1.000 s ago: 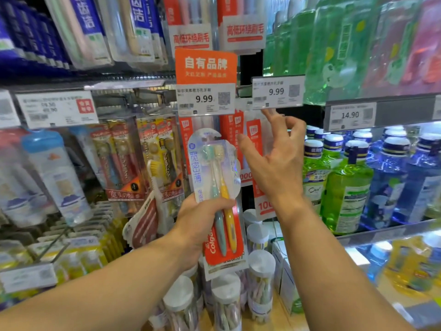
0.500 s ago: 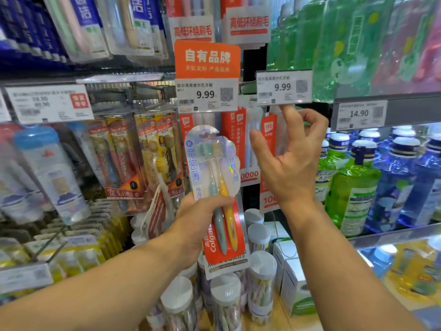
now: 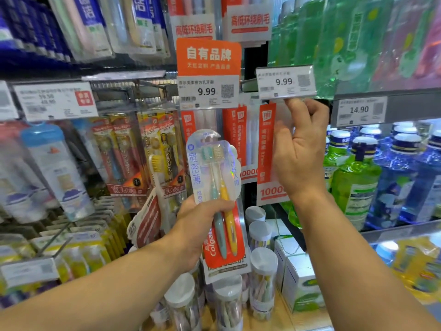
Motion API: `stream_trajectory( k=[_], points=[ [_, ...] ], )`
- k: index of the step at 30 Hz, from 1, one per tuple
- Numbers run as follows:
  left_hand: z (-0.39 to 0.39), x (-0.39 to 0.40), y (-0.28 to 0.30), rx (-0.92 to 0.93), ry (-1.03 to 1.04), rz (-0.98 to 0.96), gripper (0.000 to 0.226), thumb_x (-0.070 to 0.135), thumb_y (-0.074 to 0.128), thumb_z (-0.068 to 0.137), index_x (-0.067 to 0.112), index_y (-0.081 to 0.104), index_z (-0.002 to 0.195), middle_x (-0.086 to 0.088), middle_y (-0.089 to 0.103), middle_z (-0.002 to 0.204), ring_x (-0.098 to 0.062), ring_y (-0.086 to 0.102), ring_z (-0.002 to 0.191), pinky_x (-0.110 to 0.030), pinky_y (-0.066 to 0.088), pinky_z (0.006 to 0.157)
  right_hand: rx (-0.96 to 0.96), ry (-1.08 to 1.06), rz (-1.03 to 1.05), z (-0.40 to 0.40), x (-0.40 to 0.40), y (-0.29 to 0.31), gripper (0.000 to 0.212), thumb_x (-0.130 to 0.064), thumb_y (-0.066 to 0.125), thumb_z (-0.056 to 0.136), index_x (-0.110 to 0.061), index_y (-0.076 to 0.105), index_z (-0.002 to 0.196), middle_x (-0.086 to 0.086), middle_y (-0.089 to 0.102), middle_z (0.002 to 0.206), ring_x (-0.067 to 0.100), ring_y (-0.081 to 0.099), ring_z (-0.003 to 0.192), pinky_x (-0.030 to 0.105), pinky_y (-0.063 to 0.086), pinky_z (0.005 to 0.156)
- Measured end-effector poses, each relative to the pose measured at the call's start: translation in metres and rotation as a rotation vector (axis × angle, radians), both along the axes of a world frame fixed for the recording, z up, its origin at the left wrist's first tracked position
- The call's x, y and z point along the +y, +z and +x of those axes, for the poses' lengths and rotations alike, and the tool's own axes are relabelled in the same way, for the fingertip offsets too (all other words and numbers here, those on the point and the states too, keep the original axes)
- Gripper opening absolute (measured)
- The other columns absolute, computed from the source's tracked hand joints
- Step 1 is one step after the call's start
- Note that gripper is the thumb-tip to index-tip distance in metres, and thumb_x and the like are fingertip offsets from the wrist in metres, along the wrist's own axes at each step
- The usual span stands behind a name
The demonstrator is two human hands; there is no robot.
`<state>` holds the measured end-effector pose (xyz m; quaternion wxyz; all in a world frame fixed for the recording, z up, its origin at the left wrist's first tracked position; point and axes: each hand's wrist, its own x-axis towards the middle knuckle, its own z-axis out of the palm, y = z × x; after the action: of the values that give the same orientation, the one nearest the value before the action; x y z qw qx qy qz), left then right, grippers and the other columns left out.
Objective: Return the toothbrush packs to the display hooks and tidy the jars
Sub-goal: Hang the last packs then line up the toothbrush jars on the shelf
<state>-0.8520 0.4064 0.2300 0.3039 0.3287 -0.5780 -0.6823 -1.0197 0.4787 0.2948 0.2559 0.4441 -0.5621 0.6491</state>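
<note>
Left hand grips a toothbrush pack at its middle, fingers wrapped round the front and thumb behind; the pack stands upright and is off any hook. The clear blister holds two brushes side by side, one teal, one yellow, bristle heads up; the backing card is pale above the hand and red below it.

Right hand is raised, up and to the right of the left hand, palm toward the camera. Its fingers are loosely bent and hold nothing; the fingertips touch the lower edge of a price tag reading 9.99, which sits at the tip of a hook. Whether they press or only brush it cannot be told.

Between and behind the two hands hang orange packs, each containing pale brushes. A second 9.99 tag under an orange sign hangs directly above the held pack.

Below the left hand and between the forearms stand clear jars with white lids, upright and close together, filled with small pastel sticks; their kind is too small to tell. White boxes stand just beside the jars, under the right wrist.

Right of the right hand, shelf bottles hold green and blue liquid.
</note>
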Motion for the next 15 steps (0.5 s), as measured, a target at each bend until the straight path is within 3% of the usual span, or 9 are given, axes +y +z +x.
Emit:
stream_trajectory(
  k=[4, 8, 15],
  points=[
    [0.0020, -0.0007, -0.0002, -0.009, -0.009, 0.026, 0.047, 0.019, 0.079, 0.084, 0.017, 0.059, 0.127, -0.019, 0.076, 0.102, -0.034, 0.078, 0.084, -0.047, 0.064, 0.076, 0.004, 0.021, 0.016, -0.0007, 0.0019, 0.0063, 0.032, -0.005, 0.051, 0.095, -0.012, 0.066, 0.122, 0.004, 0.040, 0.116, -0.005, 0.043, 0.105, 0.004, 0.033, 0.097],
    [0.0039, 0.0006, 0.0021, 0.017, -0.030, 0.028, 0.034, 0.014, 0.073, 0.088, 0.018, 0.064, 0.121, -0.020, 0.077, 0.095, -0.034, 0.077, 0.079, -0.040, 0.064, 0.066, 0.014, 0.027, 0.023, 0.0006, 0.0060, 0.0075, 0.031, -0.008, 0.051, 0.095, -0.015, 0.067, 0.121, 0.002, 0.041, 0.113, -0.005, 0.045, 0.103, 0.009, 0.039, 0.096],
    [0.0032, 0.0038, 0.0000, 0.026, -0.021, 0.002, 0.027, 0.011, 0.071, 0.090, 0.019, 0.067, 0.115, -0.016, 0.078, 0.089, -0.031, 0.077, 0.075, -0.038, 0.063, 0.064, -0.008, 0.014, 0.014, -0.0010, 0.0092, 0.0079, 0.035, -0.006, 0.051, 0.095, -0.017, 0.066, 0.124, 0.001, 0.041, 0.115, -0.009, 0.045, 0.101, 0.002, 0.035, 0.089]
  ],
)
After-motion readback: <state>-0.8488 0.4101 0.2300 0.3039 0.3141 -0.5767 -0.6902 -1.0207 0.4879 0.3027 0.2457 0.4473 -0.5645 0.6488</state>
